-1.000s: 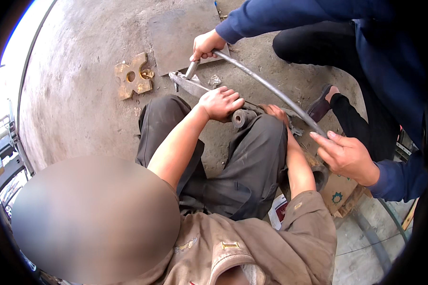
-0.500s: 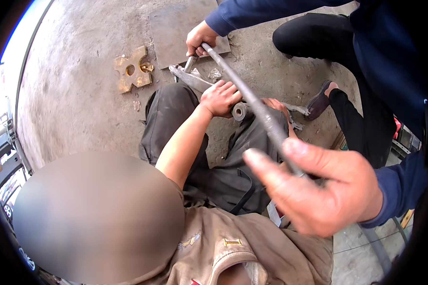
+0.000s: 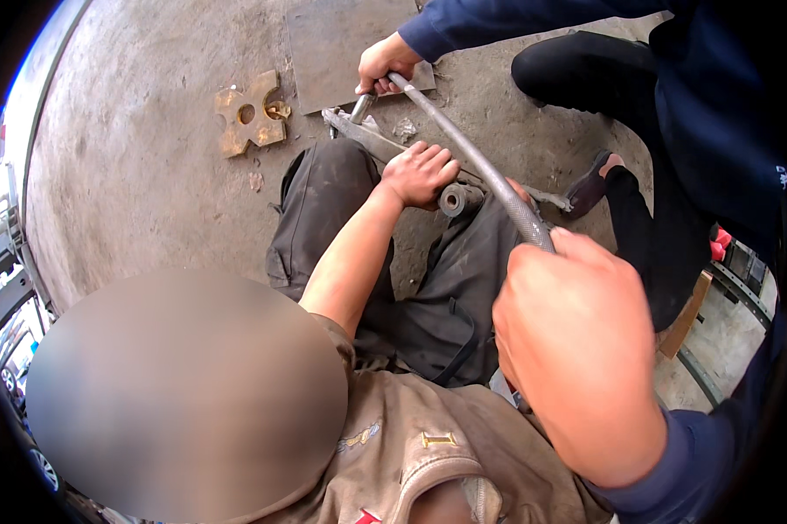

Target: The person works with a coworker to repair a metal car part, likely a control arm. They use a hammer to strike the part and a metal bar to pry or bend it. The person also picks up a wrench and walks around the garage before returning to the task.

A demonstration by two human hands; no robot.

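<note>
Bar [image 3: 465, 147] slants across the view, its rough-patterned end close to us and its other end low down; we see a co-worker's nearer hand [image 3: 577, 349] clenched round that rough end and their farther hand [image 3: 389, 63] closed at the other, just above a short tube [image 3: 362, 108] that seems to meet the metal arm [image 3: 371, 140]; this arm, the thing being worked on, lies across in front of the person's knees [image 3: 334, 170], with a stubby cylinder [image 3: 465, 199] along its run; the person's left hand [image 3: 421, 175] is curled tightly over the arm, just beside the cylinder; of the right hand [image 3: 522, 193] we see only a sliver of skin past the bar, so we cannot tell whether it grasps anything; we take the step in hand to be bracing the arm while the co-worker bears on the bar; as we judge it, the next move calls for a firm hold against twisting, with the tube square on its seat; a slip there could swing the bar toward the person's chest; we also note a yellow plate [image 3: 236, 135] on the floor [image 3: 158, 183], well apart from the hands, and a flat metal sheet [image 3: 341, 44] near the arm's far end
</note>
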